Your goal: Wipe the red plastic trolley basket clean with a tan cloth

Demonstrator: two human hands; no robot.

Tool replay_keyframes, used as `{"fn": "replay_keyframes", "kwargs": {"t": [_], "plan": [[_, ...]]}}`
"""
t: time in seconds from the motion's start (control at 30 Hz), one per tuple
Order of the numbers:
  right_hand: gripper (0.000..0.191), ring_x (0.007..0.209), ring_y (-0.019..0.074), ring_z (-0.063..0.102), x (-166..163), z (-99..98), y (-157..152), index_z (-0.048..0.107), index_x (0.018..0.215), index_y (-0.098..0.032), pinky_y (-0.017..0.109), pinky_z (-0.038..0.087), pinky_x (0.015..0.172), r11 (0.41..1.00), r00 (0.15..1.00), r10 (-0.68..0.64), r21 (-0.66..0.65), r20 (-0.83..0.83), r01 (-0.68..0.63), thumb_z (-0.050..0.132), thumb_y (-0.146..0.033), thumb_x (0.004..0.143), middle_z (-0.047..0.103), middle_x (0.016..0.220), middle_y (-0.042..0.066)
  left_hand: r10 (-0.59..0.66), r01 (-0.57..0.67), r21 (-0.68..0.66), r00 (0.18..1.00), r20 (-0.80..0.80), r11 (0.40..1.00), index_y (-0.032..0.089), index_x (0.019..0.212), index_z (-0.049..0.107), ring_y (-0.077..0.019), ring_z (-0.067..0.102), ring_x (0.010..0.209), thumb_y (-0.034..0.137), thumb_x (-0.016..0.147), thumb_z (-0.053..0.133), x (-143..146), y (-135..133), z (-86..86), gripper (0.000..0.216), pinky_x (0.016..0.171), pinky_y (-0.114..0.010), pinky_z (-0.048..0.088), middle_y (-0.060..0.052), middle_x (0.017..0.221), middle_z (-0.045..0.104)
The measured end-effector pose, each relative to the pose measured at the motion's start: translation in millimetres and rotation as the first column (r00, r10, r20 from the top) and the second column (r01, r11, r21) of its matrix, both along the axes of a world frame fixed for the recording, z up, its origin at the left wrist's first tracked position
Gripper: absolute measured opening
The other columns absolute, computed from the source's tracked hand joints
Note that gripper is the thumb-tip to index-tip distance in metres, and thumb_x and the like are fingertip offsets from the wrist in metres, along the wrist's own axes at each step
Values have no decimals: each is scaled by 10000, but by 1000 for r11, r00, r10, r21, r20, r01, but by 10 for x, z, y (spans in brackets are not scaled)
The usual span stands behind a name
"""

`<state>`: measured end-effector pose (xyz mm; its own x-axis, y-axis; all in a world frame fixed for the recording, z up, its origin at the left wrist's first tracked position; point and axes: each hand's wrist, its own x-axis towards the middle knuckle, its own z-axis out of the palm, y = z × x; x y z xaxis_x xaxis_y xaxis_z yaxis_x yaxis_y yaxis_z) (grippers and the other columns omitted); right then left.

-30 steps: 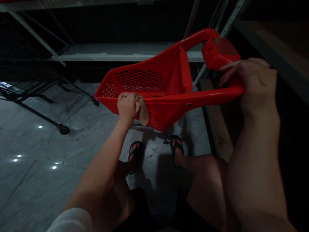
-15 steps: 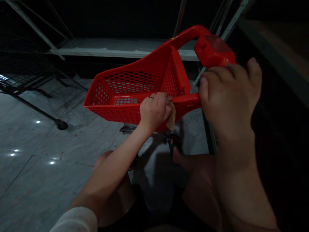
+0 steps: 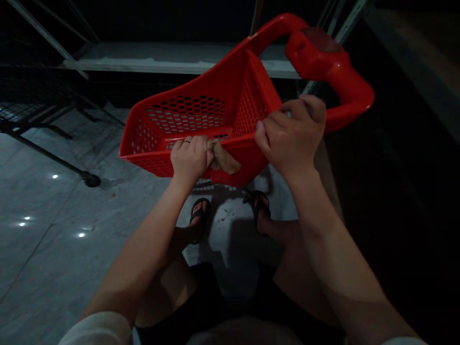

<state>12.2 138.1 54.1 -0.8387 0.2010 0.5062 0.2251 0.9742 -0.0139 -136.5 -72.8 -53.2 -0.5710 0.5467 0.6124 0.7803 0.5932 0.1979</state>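
Observation:
A red plastic shopping cart (image 3: 194, 81) with perforated sides stands in front of me, its looped handle (image 3: 354, 93) up at the right. On the near rim rests my left hand (image 3: 190, 158), closed around a crumpled brown cloth (image 3: 224, 158) whose loose end hangs out to the right over the cart's side. Further right, where the near rim rises towards the handle, my right hand (image 3: 294, 132) is wrapped over the cart's edge. Its fingertips are partly hidden behind the rim.
Behind the cart runs a low white shelf (image 3: 143, 66) with metal uprights. A dark wire cart (image 3: 39, 115) with a caster stands on the left. My sandalled feet (image 3: 199, 213) are on the grey tiled floor below. A dark ledge (image 3: 413, 72) lies at the right.
My left hand has slid left along the rim with the cloth. My right hand has moved left, from beside the handle onto the near rim. The cart sits slightly higher in view.

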Motion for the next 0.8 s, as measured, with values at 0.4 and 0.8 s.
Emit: {"fn": "replay_keyframes", "kwargs": {"t": [0.4, 0.8], "plan": [[424, 1238, 325, 618, -355, -152, 282, 867, 1045, -123, 606, 336, 1168, 991, 986, -136, -3, -92, 137, 513, -357, 1051, 840, 1045, 171, 326, -328, 107, 945, 33, 939, 291, 945, 643, -375, 665, 1077, 323, 959, 510, -537, -1151, -178, 138, 1045, -619, 391, -78, 1010, 777], [341, 1260, 333, 593, -376, -345, -118, 778, 1090, -243, 610, 317, 1189, 998, 999, 21, -59, -33, -23, 456, -348, 1125, 805, 1166, 91, 201, -220, 272, 975, 95, 937, 301, 988, 573, -313, 515, 1026, 325, 1023, 503, -51, 411, -189, 83, 1095, -551, 306, -91, 958, 696]]}}
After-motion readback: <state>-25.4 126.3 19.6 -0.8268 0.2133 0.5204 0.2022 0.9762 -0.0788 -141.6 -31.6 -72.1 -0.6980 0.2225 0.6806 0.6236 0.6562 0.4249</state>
